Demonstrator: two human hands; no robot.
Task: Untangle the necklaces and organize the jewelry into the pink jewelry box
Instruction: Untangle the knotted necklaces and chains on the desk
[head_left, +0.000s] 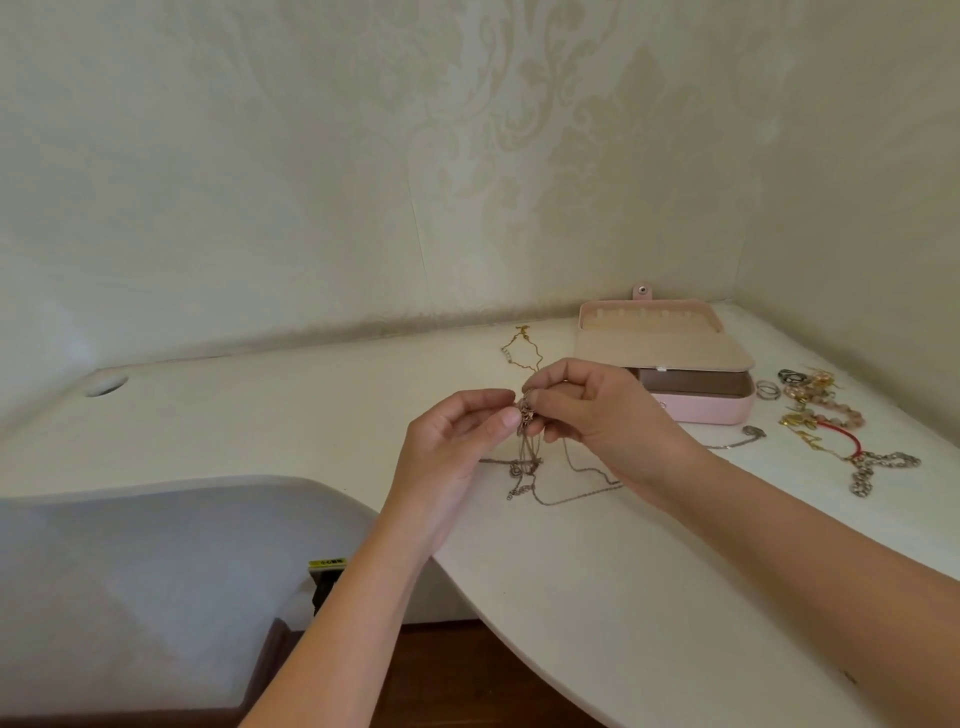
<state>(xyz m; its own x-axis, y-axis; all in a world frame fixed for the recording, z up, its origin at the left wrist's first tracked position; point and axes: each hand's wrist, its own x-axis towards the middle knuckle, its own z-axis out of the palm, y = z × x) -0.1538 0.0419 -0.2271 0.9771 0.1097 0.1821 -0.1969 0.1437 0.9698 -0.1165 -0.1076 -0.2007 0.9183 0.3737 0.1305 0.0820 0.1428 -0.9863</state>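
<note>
Above the white table (291, 410) I hold a knot of tangled thin necklaces (525, 415). My left hand (457, 447) pinches it from the left and my right hand (597, 410) pinches it from the right. Silver chains (561, 493) hang from the knot and trail on the tabletop. Behind my right hand stands the pink jewelry box (696, 405) with its lid open and a beige tray (660, 343) lying across its top. A gold necklace (522, 345) lies left of the box.
A heap of jewelry lies right of the box: rings (768, 389), a pink bead bracelet (831, 408), a red cord (844, 434), a chunky silver chain (878, 467) and a small silver chain (740, 439). Patterned walls meet behind the table. The table's front edge curves past a grey chair (156, 571).
</note>
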